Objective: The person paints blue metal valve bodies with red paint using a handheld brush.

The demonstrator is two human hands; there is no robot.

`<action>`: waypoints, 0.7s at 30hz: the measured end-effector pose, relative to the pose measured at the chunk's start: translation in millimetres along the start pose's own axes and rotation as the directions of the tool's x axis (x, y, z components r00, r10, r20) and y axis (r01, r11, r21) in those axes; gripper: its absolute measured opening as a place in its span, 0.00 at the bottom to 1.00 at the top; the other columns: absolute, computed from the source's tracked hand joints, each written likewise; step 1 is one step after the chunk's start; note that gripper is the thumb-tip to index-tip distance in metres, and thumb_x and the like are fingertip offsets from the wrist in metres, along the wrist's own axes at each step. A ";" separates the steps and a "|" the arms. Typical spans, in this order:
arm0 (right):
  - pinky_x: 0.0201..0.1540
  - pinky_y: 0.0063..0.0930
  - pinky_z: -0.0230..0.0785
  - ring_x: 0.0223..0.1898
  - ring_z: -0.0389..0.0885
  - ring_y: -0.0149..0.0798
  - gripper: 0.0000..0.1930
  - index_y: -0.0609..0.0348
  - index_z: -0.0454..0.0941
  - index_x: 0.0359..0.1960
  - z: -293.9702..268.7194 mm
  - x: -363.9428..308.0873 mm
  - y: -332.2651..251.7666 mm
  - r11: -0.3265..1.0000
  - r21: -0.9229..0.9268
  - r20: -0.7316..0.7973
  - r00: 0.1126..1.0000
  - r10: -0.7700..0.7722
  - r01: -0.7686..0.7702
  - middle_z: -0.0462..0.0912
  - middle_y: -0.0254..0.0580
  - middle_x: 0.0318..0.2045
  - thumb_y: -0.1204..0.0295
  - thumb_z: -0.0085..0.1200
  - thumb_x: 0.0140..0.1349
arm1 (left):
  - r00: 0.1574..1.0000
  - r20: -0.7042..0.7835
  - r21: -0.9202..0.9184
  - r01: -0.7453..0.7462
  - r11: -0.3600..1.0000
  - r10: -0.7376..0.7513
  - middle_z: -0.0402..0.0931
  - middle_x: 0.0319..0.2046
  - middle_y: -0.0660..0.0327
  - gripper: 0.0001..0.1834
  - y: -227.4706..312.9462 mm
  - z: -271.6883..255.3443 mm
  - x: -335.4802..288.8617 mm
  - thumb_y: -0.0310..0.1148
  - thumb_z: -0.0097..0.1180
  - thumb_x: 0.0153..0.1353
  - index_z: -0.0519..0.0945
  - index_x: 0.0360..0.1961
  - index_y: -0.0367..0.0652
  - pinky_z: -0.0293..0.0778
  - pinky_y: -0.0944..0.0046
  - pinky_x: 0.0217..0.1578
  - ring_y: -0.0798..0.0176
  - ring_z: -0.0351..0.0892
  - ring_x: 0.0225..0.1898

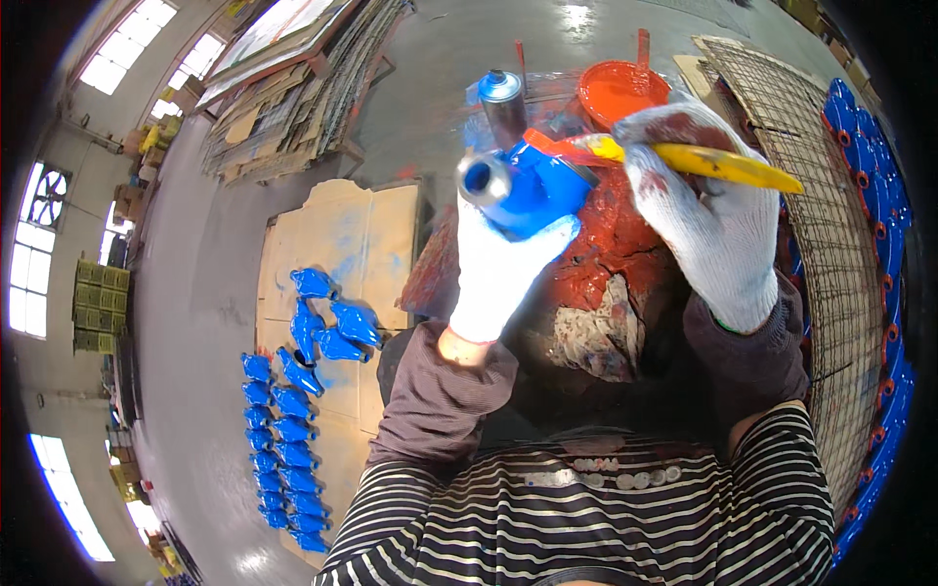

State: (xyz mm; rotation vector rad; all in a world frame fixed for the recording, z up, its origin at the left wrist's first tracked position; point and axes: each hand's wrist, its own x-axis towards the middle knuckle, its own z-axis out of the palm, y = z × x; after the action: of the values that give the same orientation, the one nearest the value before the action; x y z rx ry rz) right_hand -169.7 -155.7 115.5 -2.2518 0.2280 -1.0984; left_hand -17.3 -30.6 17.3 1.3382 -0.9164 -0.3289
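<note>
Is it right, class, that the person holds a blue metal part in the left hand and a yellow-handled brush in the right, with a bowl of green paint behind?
Not quite. The head view shows the bowl holds orange-red paint, not green. The left hand does hold the blue metal part, and the right hand the yellow-handled brush.

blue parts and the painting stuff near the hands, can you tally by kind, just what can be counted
blue part held in the left hand: 1
yellow-handled brush in the right hand: 1
bowl of orange-red paint: 1
spray can: 1
blue parts laid out on the cardboard at left: about 17, some overlap
Total: about 21. The blue parts along the right rim are too crowded to count.
</note>
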 end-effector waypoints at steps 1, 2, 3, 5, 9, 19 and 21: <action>0.41 0.18 0.72 0.36 0.79 0.26 0.12 0.67 0.77 0.45 0.8 -1.7 1.6 1.000 0.005 0.003 1.000 -0.005 0.005 0.82 0.40 0.38 0.80 0.56 0.60 | 1.000 -0.007 0.003 -0.001 1.000 0.001 0.71 0.51 0.55 0.41 7.6 0.6 -1.0 0.28 0.72 0.45 0.62 0.59 0.42 0.77 0.58 0.48 0.57 0.76 0.50; 0.40 0.18 0.72 0.36 0.79 0.27 0.12 0.68 0.77 0.45 -0.1 -3.1 2.1 0.995 0.091 -0.010 0.999 0.045 -0.044 0.82 0.40 0.38 0.80 0.55 0.60 | 0.981 0.018 -0.239 0.190 0.952 -0.191 0.72 0.50 0.56 0.38 17.9 2.5 -1.3 0.28 0.70 0.49 0.62 0.59 0.43 0.78 0.60 0.44 0.59 0.77 0.47; 0.39 0.18 0.71 0.35 0.78 0.27 0.12 0.69 0.76 0.45 -0.7 -3.7 3.0 0.980 0.177 -0.019 0.995 0.097 -0.092 0.82 0.41 0.38 0.80 0.55 0.60 | 0.927 0.090 -0.457 0.363 0.812 -0.364 0.74 0.49 0.56 0.35 22.8 3.9 -1.6 0.27 0.67 0.52 0.63 0.59 0.43 0.80 0.62 0.39 0.60 0.79 0.45; 0.37 0.17 0.70 0.35 0.78 0.27 0.13 0.70 0.76 0.46 -0.7 -3.1 5.7 0.968 0.244 -0.030 0.997 0.064 -0.055 0.81 0.43 0.39 0.79 0.55 0.60 | 0.931 0.068 -0.485 0.346 0.804 -0.359 0.75 0.48 0.55 0.31 16.4 6.2 -2.6 0.32 0.63 0.58 0.63 0.60 0.44 0.81 0.65 0.34 0.60 0.80 0.44; 0.37 0.18 0.71 0.36 0.78 0.28 0.16 0.70 0.75 0.48 -4.0 -2.6 15.4 0.872 0.478 -0.026 0.991 0.131 -0.103 0.81 0.44 0.41 0.77 0.55 0.59 | 0.857 0.220 -0.731 0.461 0.503 -0.467 0.74 0.50 0.46 0.36 5.6 2.9 -0.9 0.54 0.50 0.65 0.60 0.63 0.39 0.86 0.58 0.32 0.50 0.83 0.40; 0.39 0.25 0.71 0.41 0.79 0.39 0.14 0.69 0.76 0.44 -13.3 5.9 72.0 0.486 0.838 0.173 0.966 0.194 -0.248 0.79 0.46 0.42 0.74 0.48 0.59 | 0.723 0.642 -0.766 0.584 -0.269 -0.255 0.71 0.51 0.46 0.41 -1.3 1.5 -12.3 0.60 0.52 0.60 0.62 0.64 0.42 0.72 0.74 0.16 0.63 0.77 0.25; 0.42 0.27 0.72 0.42 0.79 0.40 0.15 0.69 0.75 0.46 -9.5 3.0 85.2 0.426 0.859 0.178 0.947 0.269 -0.283 0.79 0.45 0.42 0.73 0.48 0.59 | 0.715 0.668 -0.740 0.608 -0.288 -0.208 0.71 0.50 0.48 0.38 -6.7 5.7 -13.3 0.57 0.52 0.61 0.63 0.63 0.40 0.68 0.74 0.16 0.67 0.71 0.22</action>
State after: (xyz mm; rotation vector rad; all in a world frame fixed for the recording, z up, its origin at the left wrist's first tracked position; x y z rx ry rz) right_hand -165.7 -229.0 71.1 -1.1979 -0.0049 -0.7363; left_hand -27.8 -27.1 5.9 -0.0442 -0.0347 -1.5493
